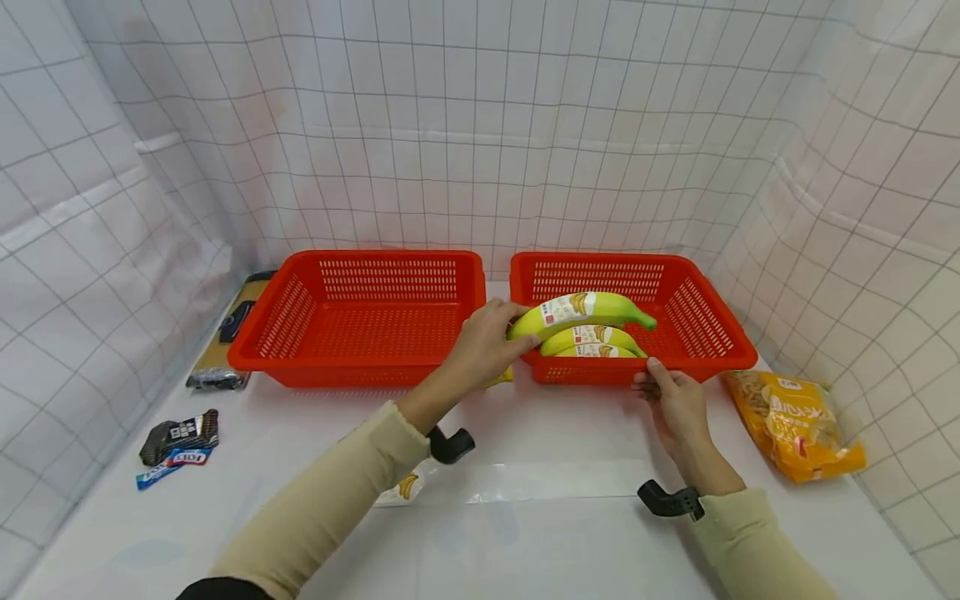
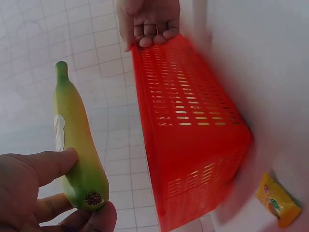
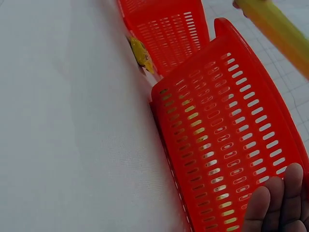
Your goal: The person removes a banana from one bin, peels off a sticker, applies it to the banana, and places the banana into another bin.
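Note:
My left hand (image 1: 487, 342) pinches a yellow-green banana (image 1: 611, 308) by its blunt end, thumb on one side and fingers on the other. The banana has a white label, and its stem points right, above the right red basket (image 1: 716, 365). Below it, more labelled bananas (image 1: 598, 336) lie inside that basket. My right hand (image 1: 678, 408) grips the basket's front rim, thumb over the top and fingers along the outer wall. In the left wrist view the held banana (image 2: 79, 130) is beside the basket's slotted side (image 2: 193, 140).
Another red basket (image 1: 352, 373) stands to the left. A small yellow packet (image 2: 279, 200) lies by the gap between baskets. An orange snack bag (image 1: 798, 425) is at the right; small wrapped packets (image 1: 180, 437) and a brown package (image 1: 217, 350) lie at the left.

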`<state>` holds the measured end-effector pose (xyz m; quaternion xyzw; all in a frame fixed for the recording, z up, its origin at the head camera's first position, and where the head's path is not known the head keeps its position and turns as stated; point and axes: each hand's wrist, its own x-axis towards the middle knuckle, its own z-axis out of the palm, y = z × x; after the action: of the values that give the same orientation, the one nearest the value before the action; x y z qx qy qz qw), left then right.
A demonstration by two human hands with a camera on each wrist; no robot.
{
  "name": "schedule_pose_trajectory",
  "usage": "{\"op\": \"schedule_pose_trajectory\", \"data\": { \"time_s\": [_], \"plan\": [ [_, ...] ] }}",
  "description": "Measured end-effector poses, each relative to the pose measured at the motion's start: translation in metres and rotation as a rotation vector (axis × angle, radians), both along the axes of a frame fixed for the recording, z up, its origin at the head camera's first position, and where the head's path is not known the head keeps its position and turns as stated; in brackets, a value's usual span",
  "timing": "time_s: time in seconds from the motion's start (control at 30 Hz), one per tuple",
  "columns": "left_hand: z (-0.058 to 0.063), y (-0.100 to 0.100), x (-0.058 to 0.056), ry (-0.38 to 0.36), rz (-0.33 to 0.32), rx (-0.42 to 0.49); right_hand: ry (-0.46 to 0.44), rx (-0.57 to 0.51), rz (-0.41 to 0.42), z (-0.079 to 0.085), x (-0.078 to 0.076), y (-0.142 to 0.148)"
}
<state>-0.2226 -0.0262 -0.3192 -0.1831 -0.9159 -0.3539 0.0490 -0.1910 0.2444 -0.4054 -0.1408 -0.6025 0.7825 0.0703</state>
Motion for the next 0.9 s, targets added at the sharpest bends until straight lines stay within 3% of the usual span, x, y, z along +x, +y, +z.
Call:
{"op": "schedule_pose_trajectory", "data": {
  "time_s": [0.2,0.4,0.6,0.9],
  "plan": [
    [-0.002,0.044,-0.036,-0.05,-0.018,-0.129,-0.003,0.013,-0.006,-0.003,0.0,0.0],
    [-0.014,0.073,-0.056,-0.088,-0.056,-0.292,0.033,0.033,-0.007,-0.002,0.0,0.001],
    [-0.021,0.081,-0.061,-0.156,-0.093,-0.391,0.044,0.038,-0.008,-0.002,-0.001,0.0],
    [-0.019,0.087,-0.062,-0.241,-0.116,-0.472,0.045,0.04,-0.008,-0.003,-0.001,0.001]
  ]
}}
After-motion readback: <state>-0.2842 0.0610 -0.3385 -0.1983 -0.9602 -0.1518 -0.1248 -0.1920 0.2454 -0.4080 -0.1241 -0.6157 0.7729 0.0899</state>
